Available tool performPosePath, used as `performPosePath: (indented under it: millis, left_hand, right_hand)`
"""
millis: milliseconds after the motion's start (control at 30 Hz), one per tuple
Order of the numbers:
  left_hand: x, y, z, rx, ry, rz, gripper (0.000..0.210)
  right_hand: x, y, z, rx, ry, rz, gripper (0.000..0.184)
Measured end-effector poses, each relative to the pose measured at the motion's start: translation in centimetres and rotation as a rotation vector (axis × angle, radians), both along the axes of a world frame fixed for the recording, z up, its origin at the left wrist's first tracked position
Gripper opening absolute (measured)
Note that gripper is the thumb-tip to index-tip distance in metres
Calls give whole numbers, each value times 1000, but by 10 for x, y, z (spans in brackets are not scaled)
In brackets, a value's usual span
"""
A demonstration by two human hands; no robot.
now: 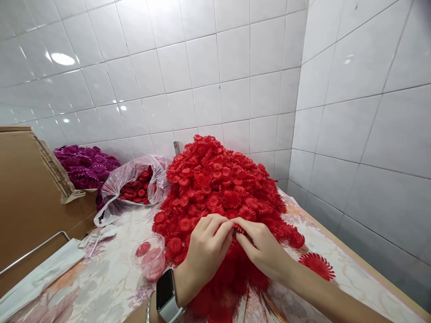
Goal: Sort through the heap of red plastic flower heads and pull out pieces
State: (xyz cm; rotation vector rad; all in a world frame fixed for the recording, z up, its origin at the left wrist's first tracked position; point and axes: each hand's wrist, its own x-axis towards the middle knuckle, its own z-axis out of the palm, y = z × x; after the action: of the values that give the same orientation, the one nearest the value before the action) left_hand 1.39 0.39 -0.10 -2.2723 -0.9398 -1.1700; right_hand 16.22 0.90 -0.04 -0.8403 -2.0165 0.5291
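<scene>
My left hand (210, 244) and my right hand (261, 244) meet fingertip to fingertip over the front of a heap of red fringed artificial flowers (218, 184). Pinched between their fingers is one small red flower (239, 229), mostly covered by the fingers. Both hands are closed on it. A watch (165, 294) with a pale strap is on my left wrist. Left of that wrist stands a clear plastic cup (153, 255) with reddish pieces inside. One flat red flower (316, 265) lies apart, just beyond my right forearm.
A clear plastic bag (111, 193) of red pieces lies left of the heap, near purple flowers (89, 166). A cardboard box (37, 188) stands far left. Thin sticks (266, 307) lie at the front on the patterned tablecloth (111, 273). Tiled walls (222, 58) bound the back and right.
</scene>
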Motion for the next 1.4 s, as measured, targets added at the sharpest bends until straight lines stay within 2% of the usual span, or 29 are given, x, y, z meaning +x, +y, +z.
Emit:
performPosePath:
  millis: [300,467,633,833,1067,1233,1400]
  left_hand:
    - [-5,-1,9,125,18,117,14]
    - [-6,4,7,172,-13,135,13]
    - [-6,7,2,162,4,158,17]
    - [-3,5,0,156,52,124,17]
    - [-3,4,0,116,-1,107,13]
    - [-4,2,5,-37,-66,-30,11]
    - [-6,4,8,-163,-139,-131,14]
  right_hand:
    - [-4,2,14,85,-196,-83,22]
    - [-5,13,19,183,-354,-115,22]
    - [-4,23,3,346,-387,-158,22]
    - [4,27,-20,467,-329,-157,25]
    - [5,17,-13,323,-194,-123,27]
    - [4,14,-6,138,-65,-151,29]
    - [2,12,-3,-67,-9,-71,30]
